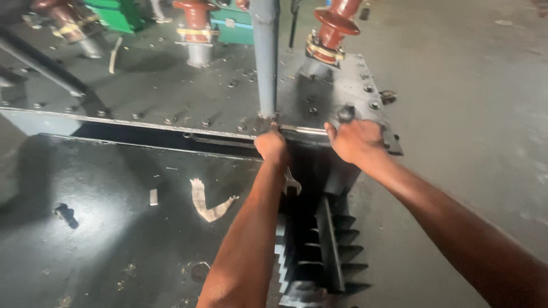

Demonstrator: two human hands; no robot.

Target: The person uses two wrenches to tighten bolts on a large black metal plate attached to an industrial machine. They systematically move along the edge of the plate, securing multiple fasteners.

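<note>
At the centre of the frame, just below the near edge of the grey bolted lid [171,97], the person's 2 hands are working side by side. The left hand [270,144] is closing into a fist over the handle of a spanner [291,183], whose open jaw end is poking out below the wrist in the middle of the picture; its long axis is running roughly up and down the frame, from the lid's edge down towards the black cooling fins [319,251] at the bottom centre. The other end of the spanner is hiding under the fist, so I cannot tell whether it is sitting on a bolt. The right hand [357,141], a little to the right, is curling its fingers over the lid's corner edge, apparently gripping the plate itself, with a dark bolt head [346,112] just above the knuckles. So the left hand is the nearer one to the spanner, in fact holding it, while the right is bracing beside it. A grey vertical pipe [265,57] is rising from the lid directly above the left hand. I am counting 3 reddish-brown insulators [334,25] along the top of the frame, 1 spanner and 2 hands. A black flat panel [114,217] is filling the lower left, with a strip of pale torn tape [206,202] lying on it.
</note>
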